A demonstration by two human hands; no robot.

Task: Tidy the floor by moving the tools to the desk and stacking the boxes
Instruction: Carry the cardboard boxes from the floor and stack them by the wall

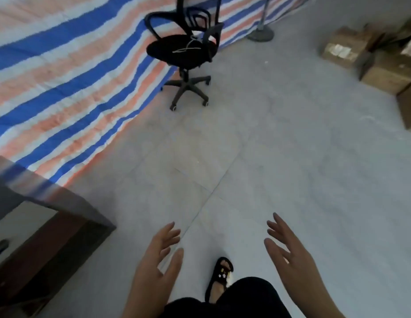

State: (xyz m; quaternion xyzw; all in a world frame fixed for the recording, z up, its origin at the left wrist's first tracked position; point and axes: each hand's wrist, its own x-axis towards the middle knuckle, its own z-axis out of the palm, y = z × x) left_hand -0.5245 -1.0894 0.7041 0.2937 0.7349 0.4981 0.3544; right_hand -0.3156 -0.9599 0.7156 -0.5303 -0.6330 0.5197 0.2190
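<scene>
The person stands on the pale grey tiled floor [291, 157], one foot in a black open sandal [219, 281] stepping forward. The left hand [158, 255] and the right hand [289, 251] are raised in front of the body, well apart from each other, fingers spread and straight, holding nothing. The brown cardboard boxes [383, 67] lie in a loose, unstacked cluster on the floor at far right, well apart from the hands. The dark wooden desk [69, 210] shows its corner at lower left; a small dark object on it is too blurred to identify. A black mesh swivel office chair [188, 51] stands beside a blue, orange and white striped tarpaulin [62, 88]. No tool is visible on the floor. Judged step: walking empty-handed toward the boxes. The next move calls for turning right, closing the gap and gripping one box with both hands.
</scene>
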